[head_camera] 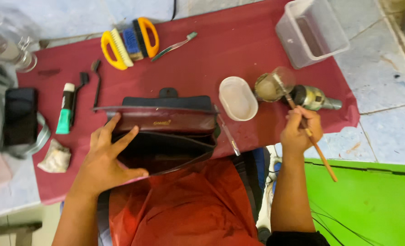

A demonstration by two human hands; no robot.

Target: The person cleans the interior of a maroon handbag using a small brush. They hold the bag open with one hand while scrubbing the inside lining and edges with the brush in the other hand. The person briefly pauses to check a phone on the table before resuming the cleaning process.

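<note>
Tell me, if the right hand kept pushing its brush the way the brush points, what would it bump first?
Probably the glass jar. The right hand aims its brush up-left, and the tip looks already inside the jar, though depth is unclear.

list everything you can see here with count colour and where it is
handbag: 1, dark red and black, open, centre of the cloth
cloth: 1, dark red, spread over the work surface
scrub brushes: 2, yellow and orange handles, top left of centre
toothbrush: 1, green and clear, right of the scrub brushes
small black brushes: 2, left of the handbag
tube: 1, green with white cap, far left on the cloth
rag: 1, crumpled, off-white, lower left
lid: 1, white, oval, right of the handbag
glass jar: 1, clear, murky inside, beside the lid
plastic tub: 1, clear, top right
paintbrush: 1, wooden handle, tip in the glass jar
left hand: resting on the handbag
right hand: holding the paintbrush
</note>
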